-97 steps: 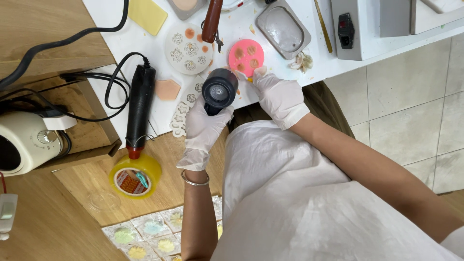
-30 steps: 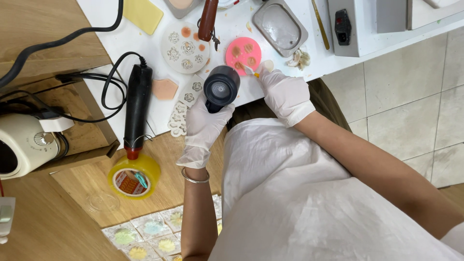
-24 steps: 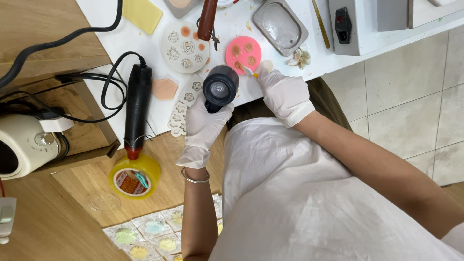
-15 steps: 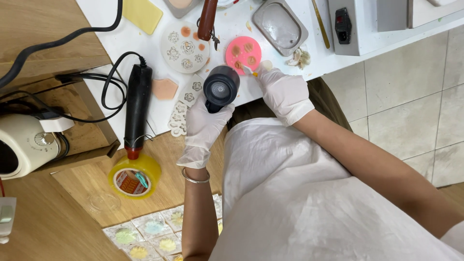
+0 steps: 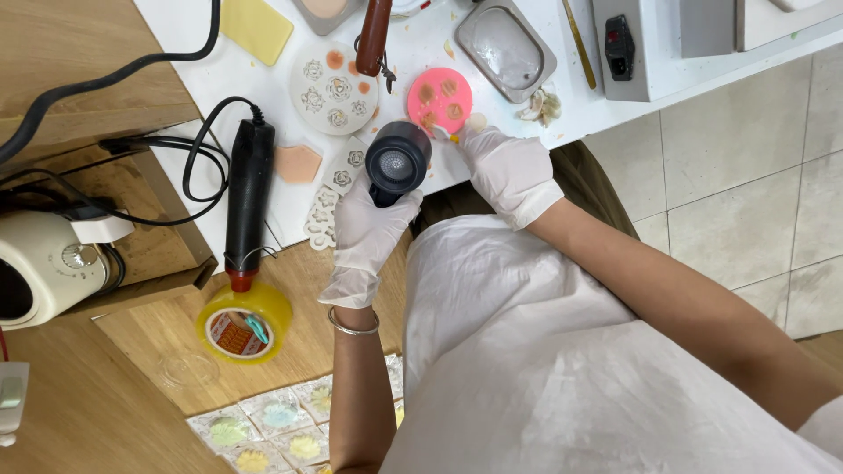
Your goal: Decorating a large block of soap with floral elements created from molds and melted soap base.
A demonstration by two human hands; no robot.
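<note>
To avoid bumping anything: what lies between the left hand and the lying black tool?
A white strip of flower shapes, shown in the head view.

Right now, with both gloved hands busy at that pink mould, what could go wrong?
The left hand holds a black blower close over the pink mould, so soft filling might spread. The right hand works a small tool at the mould's edge, and a slip could mar a cavity. Black cables trailing nearby could snag.

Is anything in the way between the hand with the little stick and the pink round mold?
Nothing visible is. The right hand holds a small stick whose tip already reaches the pink round mold. The left hand holds a black heat tool just beside the mold, not across it.
</note>
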